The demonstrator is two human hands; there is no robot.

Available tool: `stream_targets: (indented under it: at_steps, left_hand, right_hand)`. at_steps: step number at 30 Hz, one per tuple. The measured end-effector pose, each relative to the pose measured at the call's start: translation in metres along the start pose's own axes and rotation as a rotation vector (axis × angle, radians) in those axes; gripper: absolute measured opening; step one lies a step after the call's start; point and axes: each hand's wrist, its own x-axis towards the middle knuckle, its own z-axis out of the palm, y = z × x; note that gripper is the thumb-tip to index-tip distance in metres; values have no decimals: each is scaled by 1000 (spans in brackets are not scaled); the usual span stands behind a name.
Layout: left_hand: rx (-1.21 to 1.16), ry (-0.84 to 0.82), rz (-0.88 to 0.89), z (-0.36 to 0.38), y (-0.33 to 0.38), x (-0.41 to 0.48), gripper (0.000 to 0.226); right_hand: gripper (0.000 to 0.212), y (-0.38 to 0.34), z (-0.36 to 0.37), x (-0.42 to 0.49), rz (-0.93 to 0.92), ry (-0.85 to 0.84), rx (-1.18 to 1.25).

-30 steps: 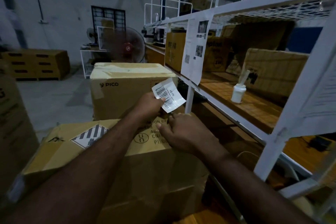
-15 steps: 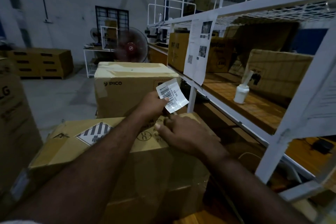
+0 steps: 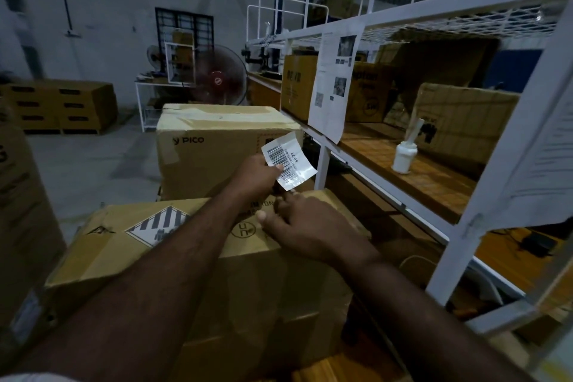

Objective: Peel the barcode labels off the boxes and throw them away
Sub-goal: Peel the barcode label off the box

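Note:
My left hand (image 3: 257, 175) pinches a white barcode label (image 3: 288, 163) and holds it up in the air above the near cardboard box (image 3: 192, 257). The label is curled and free of the box. My right hand (image 3: 305, 228) rests on the top of that box just below the label, fingers bent, its fingertips at the box surface near the left hand. The near box carries a striped hazard diamond (image 3: 158, 226) and a UN mark. Behind it stands a second box marked PICO (image 3: 214, 149).
A white metal rack (image 3: 322, 170) runs along the right, with cartons, a taped paper sheet (image 3: 335, 87) and a small white bottle (image 3: 403, 156) on its wooden shelf. A fan (image 3: 218, 79) and a stack of flat cartons (image 3: 59, 107) stand at the back. Another carton (image 3: 21, 211) is at the left.
The label in my left hand has lifted slightly higher and turned. My right hand stays on the box top. The view has shifted a little.

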Motion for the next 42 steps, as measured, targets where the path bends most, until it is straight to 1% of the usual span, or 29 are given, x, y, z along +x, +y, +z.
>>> stream_targets:
  at_steps: [2,3,5,7,9,11,12,14,17,19,20,21,22,24,25,28,32,34,37,40,41,42]
  left_hand:
    - [14,7,15,1,0,1,10]
    - [25,12,22,1,0,1,10]
    - [37,14,29,1,-1,0,14]
    - [41,11,32,0,-1,-3,18]
    - [60,11,37,-1,0,-6,21]
    - [74,17,40,-1,2,-7,24]
    - [73,17,40,-1,2,-7,23]
    - [61,13,41,0,2,-6,21]
    - [86,-2,49,0,2,-7,22]
    - [103,-3,61,-1,1,-7,24]
    - [103,-5,60,-1,1,-9,24]
    - [95,-8,51,-1,2,-10,24]
    - [82,-8,47,-1,2,-12,23]
    - [54,-10,39,-1,4,-15,22]
    - [42,-11,34,-1,4,-15,22]
    - [24,-13,24,-2,3,-11,14]
    - [29,-15,19,-1,7,-11,12]
    - [28,-31,22,-1,11,-14,12]
    - [33,-37,42,-6,21,-31,17]
    - [-66,49,31,-26,29,-63,17]
    - [-41,107,26,-39,27,-75,15]
    - [79,180,24,-57,24,-87,11]
  right_hand:
    - [68,-6,-1,-21,-62,-28,35]
    - [67,-5,-3,-33,-63,-37,51]
    - [62,4,-9,-49,-10,-33,91]
    - [60,17,-13,-46,88,-17,118]
    - [58,23,-15,-27,164,5,53]
    - [59,21,-10,-2,159,30,-67]
    - [58,19,-4,9,148,47,-87]
    - [54,11,4,16,107,52,-51]
    - [49,12,6,-7,15,39,75]
    - [48,20,-5,-26,42,30,213]
    - [44,23,-10,-29,70,24,240]
    - [39,23,-14,-27,103,26,214]
    - [35,21,-15,-20,127,47,138]
    - [43,13,-9,5,188,78,-28]
    - [44,7,-6,14,216,67,-72]
    - [41,-4,3,27,202,68,-100]
    - [36,-8,-3,-14,74,54,60]
    - [35,-5,-5,-35,80,34,133]
    - [31,5,-8,-46,165,111,286]
    - [20,10,-9,-35,212,193,397]
    - [16,10,-8,-29,219,201,399]
    - [14,9,-8,-24,234,203,394]
